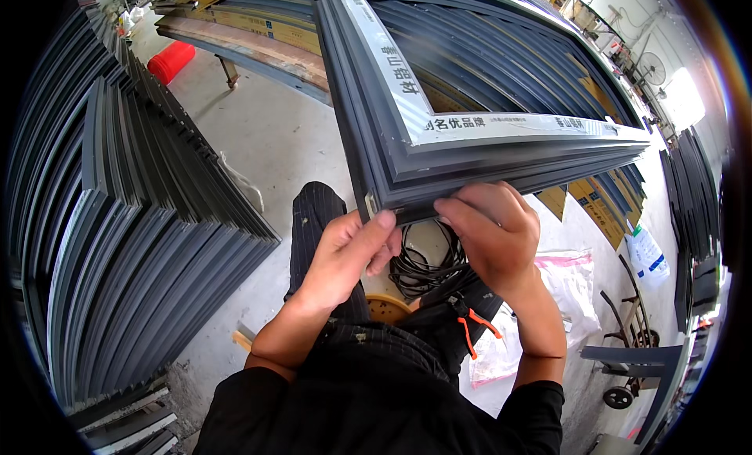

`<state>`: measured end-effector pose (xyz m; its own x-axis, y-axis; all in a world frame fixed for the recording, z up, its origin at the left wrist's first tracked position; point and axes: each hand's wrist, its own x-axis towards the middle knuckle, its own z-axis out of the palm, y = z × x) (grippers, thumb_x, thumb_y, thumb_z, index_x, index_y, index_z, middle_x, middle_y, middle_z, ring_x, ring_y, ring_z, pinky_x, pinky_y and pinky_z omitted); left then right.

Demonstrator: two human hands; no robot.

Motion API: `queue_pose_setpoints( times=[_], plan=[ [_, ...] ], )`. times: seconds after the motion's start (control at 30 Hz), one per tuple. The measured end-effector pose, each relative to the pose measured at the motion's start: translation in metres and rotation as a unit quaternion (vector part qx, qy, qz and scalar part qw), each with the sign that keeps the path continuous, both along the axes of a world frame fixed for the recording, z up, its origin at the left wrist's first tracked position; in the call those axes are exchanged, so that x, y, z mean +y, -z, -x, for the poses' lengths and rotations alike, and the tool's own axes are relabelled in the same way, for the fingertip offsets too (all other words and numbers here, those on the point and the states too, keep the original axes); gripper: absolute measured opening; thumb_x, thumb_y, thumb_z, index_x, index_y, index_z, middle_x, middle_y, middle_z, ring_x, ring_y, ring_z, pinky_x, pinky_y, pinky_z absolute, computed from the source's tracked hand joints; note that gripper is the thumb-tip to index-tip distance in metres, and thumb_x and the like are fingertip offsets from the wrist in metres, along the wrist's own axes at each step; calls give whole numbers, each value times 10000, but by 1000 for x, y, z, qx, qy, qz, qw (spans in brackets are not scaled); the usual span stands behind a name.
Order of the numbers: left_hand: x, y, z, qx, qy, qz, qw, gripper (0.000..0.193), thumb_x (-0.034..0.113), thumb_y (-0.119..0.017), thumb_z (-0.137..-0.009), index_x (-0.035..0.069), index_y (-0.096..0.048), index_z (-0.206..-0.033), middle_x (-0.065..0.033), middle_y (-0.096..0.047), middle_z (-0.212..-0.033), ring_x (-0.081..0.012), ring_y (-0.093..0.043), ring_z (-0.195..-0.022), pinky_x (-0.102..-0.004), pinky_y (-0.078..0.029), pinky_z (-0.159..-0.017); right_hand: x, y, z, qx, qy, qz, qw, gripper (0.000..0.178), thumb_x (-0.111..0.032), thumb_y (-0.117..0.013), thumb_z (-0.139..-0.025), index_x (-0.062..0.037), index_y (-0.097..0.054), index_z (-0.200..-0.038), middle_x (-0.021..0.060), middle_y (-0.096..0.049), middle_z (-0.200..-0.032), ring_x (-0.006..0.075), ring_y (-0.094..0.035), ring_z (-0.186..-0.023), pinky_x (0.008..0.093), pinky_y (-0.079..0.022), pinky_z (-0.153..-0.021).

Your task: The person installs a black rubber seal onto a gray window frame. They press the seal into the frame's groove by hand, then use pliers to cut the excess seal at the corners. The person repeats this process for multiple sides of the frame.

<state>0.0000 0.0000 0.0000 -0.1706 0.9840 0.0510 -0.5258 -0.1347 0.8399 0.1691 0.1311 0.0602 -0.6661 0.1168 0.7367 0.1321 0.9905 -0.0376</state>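
A dark grey metal window frame (486, 153), partly covered with white printed protective film, stands in front of me with its corner towards my body. At that corner my left hand (345, 255) is closed, its thumb pressed against the lower edge beside a small pale piece (371, 204). A little to the right, my right hand (497, 235) pinches at the same lower edge, fingers curled. Its fingertips hide whatever may be between them. Orange-handled pliers (474, 329) sit at my right hip.
Stacked dark frames (157, 275) fill the left side. More frames (493, 55) lie behind the one I hold. Coiled black cable (427, 259) lies beneath my hands. A white plastic bag (568, 290), a hand truck (627, 329) and a red cylinder (171, 61) are on the floor.
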Motion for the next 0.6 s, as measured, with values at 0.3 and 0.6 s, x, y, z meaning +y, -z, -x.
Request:
queue_pose_setpoints(
  times=[0.3, 0.6],
  plan=[
    [-13, 0, 0, 81, -28, 0, 996, 169, 128, -521, -1005, -1, -614, -1063, -42, -581, -795, -94, -495, -617, -245, -405, -548, -16, -20, 8, 53, -29, -145, 988, 350, -109, -695, -636, -94, -737, -983, 20, -608, -1006, 153, -572, -712, 244, -444, -533],
    [-6, -1, 2, 49, -19, -22, 998, 274, 233, -495, -1025, -14, -598, -966, -60, -597, -785, -100, -498, -607, -249, -415, -559, 4, -8, -8, 11, -53, -135, 989, 356, -120, -677, -635, -76, -735, -983, 33, -608, -960, 154, -558, -646, 257, -447, -526]
  ],
)
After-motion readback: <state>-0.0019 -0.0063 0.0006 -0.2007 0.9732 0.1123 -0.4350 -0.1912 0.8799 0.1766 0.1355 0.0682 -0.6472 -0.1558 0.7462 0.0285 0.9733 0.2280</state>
